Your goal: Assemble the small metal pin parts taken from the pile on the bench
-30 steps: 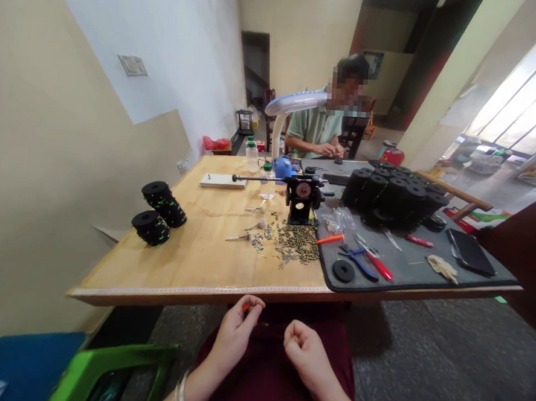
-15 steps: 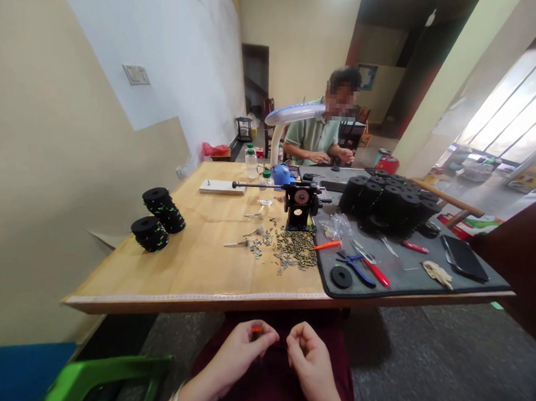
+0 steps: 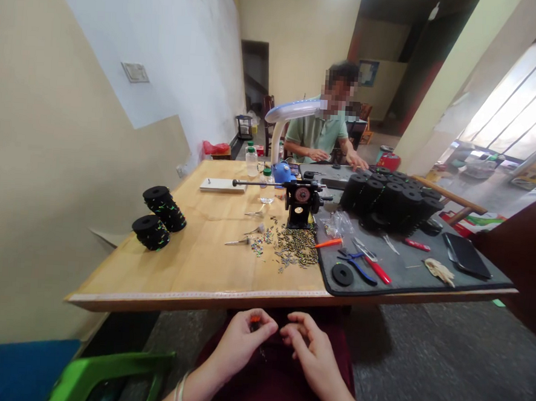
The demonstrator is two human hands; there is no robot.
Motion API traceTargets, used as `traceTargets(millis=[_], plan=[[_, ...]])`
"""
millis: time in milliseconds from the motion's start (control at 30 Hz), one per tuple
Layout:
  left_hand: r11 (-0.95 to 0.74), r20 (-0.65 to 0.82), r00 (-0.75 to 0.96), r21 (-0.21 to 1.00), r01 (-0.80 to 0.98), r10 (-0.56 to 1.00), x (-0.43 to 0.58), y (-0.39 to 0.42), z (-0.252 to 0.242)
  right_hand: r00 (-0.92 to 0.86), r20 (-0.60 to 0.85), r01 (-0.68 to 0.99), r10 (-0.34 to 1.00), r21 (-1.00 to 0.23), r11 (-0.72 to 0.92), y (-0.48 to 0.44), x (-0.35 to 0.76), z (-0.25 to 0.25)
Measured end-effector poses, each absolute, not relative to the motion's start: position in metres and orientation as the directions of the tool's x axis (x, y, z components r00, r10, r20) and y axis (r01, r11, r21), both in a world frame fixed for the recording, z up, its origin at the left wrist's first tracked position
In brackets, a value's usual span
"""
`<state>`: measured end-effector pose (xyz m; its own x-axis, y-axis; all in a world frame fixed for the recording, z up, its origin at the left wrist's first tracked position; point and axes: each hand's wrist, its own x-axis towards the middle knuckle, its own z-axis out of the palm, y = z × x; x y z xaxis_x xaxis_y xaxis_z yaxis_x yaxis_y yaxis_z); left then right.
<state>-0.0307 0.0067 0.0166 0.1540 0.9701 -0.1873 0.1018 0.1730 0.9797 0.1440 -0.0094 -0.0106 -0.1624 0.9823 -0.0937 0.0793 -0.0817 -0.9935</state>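
Observation:
My left hand (image 3: 247, 338) is closed in a pinch above my lap, just in front of the table edge. Inside its curled fingers shows a small orange piece (image 3: 255, 321), mostly covered, its kind unclear. Faint thin strands seem to hang below that hand. Beside it, my right hand (image 3: 308, 348) has its thumb drawn in toward bent fingers, the index finger a little lifted. Anything in its fingertips is too small to make out. The two hands are close together but apart.
On the wooden table (image 3: 191, 274) lie many small metal pieces (image 3: 296, 247) before a black winding device (image 3: 300, 202). Black foam spools (image 3: 161, 209) stand left, more (image 3: 390, 199) right. A grey mat (image 3: 400, 272) bears pliers (image 3: 359, 269) and a phone (image 3: 467, 255). A co-worker (image 3: 320, 134) sits opposite.
My right hand has loosened its pinch and raised its index finger. My left hand has risen slightly. The co-worker's hand on the right has reached out toward the black spools.

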Motion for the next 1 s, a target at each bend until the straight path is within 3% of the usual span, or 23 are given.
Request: traceTargets(millis=[100, 233, 367, 567, 733, 1000], plan=[[0.109, -0.133, 0.140, 0.979, 0.170, 0.981, -0.029, 0.007, 0.021, -0.170, -0.111, -0.054, 0.979, -0.991, -0.122, -0.002, 0.143, -0.002], [0.035, -0.072, 0.159, 0.973, 0.228, 0.985, -0.029, 0.005, 0.020, -0.315, -0.148, -0.166, 0.938, -0.964, -0.208, 0.004, 0.132, 0.004], [-0.094, 0.039, 0.169, 0.939, 0.330, 0.985, -0.033, 0.005, 0.019, -0.339, -0.231, -0.098, 0.912, -0.956, -0.278, 0.004, 0.123, -0.001], [-0.170, 0.074, 0.239, 0.895, 0.413, 0.968, -0.035, 0.009, 0.025, -0.252, -0.157, 0.050, 0.955, -0.988, -0.149, 0.003, 0.122, -0.006], [-0.293, 0.212, 0.208, 0.789, 0.540, 0.955, -0.052, 0.029, 0.033, -0.168, -0.155, -0.054, 0.973, -0.985, -0.166, 0.005, 0.127, -0.006], [-0.156, 0.124, 0.095, 0.791, 0.592, 0.988, -0.092, 0.069, 0.034, -0.135, -0.244, -0.291, 0.960, -0.917, -0.274, 0.009, 0.133, -0.023]])
